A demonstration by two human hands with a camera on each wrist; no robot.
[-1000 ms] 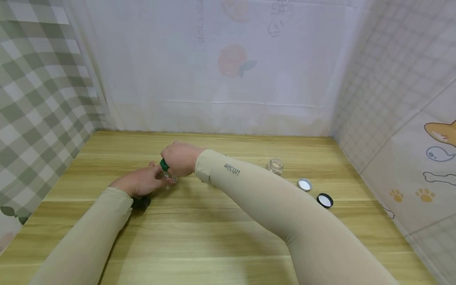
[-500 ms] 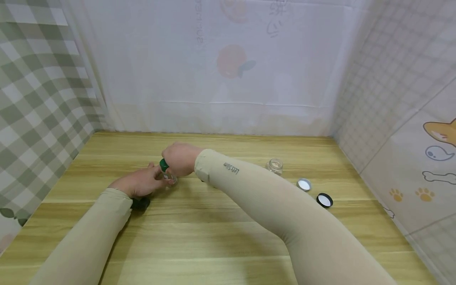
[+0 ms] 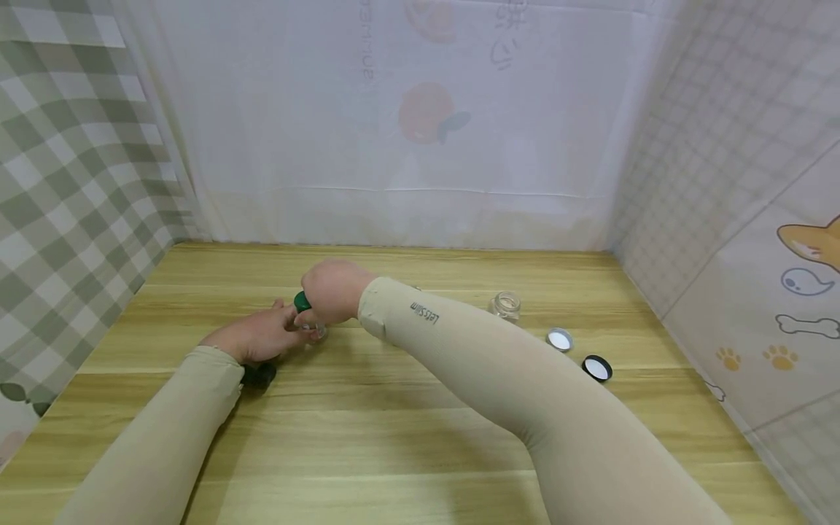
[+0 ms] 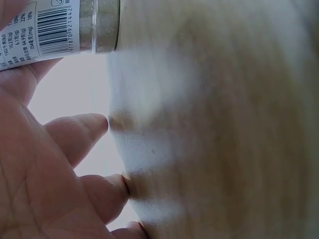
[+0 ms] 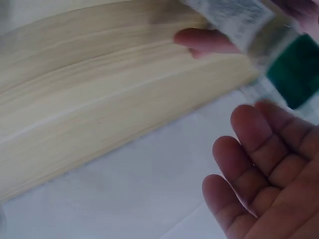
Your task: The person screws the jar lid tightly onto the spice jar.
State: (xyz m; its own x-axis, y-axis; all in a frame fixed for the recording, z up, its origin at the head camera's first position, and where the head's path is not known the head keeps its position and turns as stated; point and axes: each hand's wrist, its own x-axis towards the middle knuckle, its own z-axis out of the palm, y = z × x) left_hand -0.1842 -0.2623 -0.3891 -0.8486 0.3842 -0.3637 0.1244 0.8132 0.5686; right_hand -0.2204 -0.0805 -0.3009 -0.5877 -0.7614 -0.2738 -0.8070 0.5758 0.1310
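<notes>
At the left of the table, my left hand grips a small clear spice bottle between thumb and index finger. The bottle has a white label with a barcode and greyish contents. In the left wrist view, the other fingertips touch the wooden tabletop. The bottle's green cap sits on its top end. My right hand reaches across from the right and pinches the cap, its thumb and index finger at the cap's side. The remaining right fingers are loosely bent beside it. Much of the bottle is hidden behind the hands in the head view.
An open glass jar stands on the wooden table, right of the right forearm. Nearer lie a silver-rimmed lid and a black-rimmed lid, white insides up. A white curtain hangs along the back edge.
My right hand has turned slightly at the green cap and shifted a little to the right. The left hand and the bottle keep their place.
</notes>
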